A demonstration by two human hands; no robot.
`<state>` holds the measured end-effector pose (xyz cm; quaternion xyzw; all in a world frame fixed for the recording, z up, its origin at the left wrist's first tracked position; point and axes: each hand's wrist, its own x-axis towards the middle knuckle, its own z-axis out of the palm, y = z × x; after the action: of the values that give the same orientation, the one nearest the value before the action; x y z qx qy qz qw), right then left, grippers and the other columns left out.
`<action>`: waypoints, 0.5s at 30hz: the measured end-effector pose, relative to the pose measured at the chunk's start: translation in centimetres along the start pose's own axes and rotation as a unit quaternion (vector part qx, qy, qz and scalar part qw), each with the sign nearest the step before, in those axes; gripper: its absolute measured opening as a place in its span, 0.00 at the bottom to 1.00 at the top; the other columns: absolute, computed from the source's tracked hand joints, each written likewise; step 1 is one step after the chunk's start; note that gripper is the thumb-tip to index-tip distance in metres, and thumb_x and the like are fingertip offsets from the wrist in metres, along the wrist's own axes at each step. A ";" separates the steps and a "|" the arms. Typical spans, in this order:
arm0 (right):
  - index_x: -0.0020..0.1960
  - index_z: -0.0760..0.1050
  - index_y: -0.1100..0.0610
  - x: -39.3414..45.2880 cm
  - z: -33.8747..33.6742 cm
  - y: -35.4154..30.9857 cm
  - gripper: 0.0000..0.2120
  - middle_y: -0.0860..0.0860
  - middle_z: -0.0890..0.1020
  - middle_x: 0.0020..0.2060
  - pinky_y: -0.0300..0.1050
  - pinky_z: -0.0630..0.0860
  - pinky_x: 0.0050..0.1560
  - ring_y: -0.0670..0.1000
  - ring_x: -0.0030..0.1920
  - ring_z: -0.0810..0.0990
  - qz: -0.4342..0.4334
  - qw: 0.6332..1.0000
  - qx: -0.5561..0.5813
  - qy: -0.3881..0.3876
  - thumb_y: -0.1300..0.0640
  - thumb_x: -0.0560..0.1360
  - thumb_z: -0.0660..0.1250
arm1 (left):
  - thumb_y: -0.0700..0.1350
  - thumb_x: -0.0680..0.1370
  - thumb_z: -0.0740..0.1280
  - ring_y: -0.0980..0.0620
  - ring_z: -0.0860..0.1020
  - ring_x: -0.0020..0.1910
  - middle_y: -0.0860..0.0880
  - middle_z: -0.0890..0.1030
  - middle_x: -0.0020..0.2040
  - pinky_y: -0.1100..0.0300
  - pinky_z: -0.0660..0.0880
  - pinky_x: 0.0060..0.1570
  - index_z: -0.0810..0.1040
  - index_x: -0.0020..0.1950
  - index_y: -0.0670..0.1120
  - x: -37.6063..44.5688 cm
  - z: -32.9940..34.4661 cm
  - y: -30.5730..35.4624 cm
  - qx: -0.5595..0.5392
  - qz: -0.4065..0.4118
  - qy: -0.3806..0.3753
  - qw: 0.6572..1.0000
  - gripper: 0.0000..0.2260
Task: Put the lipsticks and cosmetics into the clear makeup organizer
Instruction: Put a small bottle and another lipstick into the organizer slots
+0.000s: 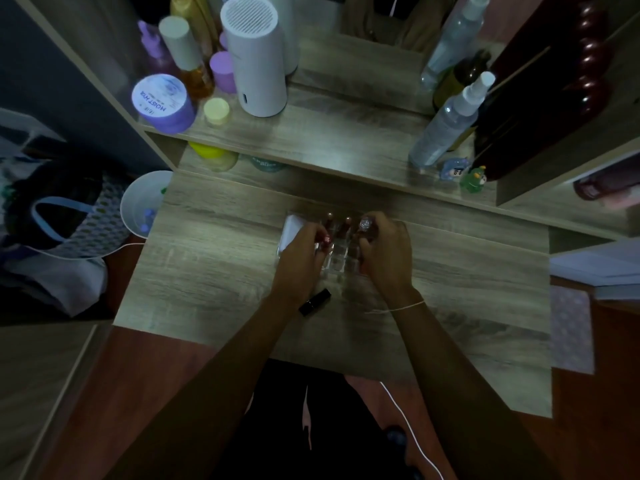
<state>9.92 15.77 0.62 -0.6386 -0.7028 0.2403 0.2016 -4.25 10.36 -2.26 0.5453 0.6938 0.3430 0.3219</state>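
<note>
The clear makeup organizer [335,261] stands in the middle of the wooden desk [214,258], largely covered by both hands. Two lipsticks [337,221] stand upright in its far slots. My left hand [299,258] is closed on a red lipstick with a white label [327,238] over the organizer's left side. A small bottle with a shiny clear cap [365,224] is gripped in my right hand [386,247] above the right side. A white flat item [290,230] sits at the organizer's left end. One black lipstick [314,302] lies on the desk beneath my left wrist.
A raised shelf [311,147] behind holds a white cylindrical device [256,60], purple jars [162,103], bottles and two spray bottles [446,123]. Small figurines [464,174] stand at the shelf's right. A white bin [143,204] is left of the desk.
</note>
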 end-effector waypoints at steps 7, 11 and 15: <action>0.52 0.76 0.55 -0.3 0.2 0.1 0.14 0.54 0.82 0.48 0.56 0.73 0.56 0.57 0.54 0.76 -0.003 1.000 -0.015 -0.014 0.65 0.68 0.70 | 0.38 0.77 0.65 0.58 0.75 0.47 0.52 0.78 0.49 0.72 0.69 0.44 0.75 0.54 0.45 0.2 0.2 -0.4 0.004 -0.013 -0.010 1.000 0.07; 0.53 0.76 0.55 -0.5 0.3 0.2 0.14 0.54 0.82 0.49 0.55 0.73 0.56 0.57 0.54 0.76 0.006 1.000 -0.023 -0.019 0.65 0.68 0.70 | 0.39 0.77 0.65 0.56 0.76 0.47 0.50 0.79 0.49 0.64 0.71 0.47 0.75 0.55 0.45 0.2 0.3 -0.4 0.001 -0.015 -0.007 1.000 0.08; 0.53 0.76 0.54 -0.5 0.2 0.3 0.13 0.53 0.82 0.49 0.55 0.73 0.55 0.57 0.52 0.76 0.013 0.999 -0.027 -0.020 0.63 0.70 0.69 | 0.40 0.77 0.65 0.56 0.77 0.48 0.49 0.79 0.51 0.65 0.71 0.46 0.74 0.56 0.46 0.1 0.1 -0.6 0.007 -0.002 -0.011 1.000 0.08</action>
<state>10.12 15.31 0.25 -0.6479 -0.7045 0.2365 0.1674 -4.48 10.39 -2.82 0.5498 0.6939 0.3315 0.3262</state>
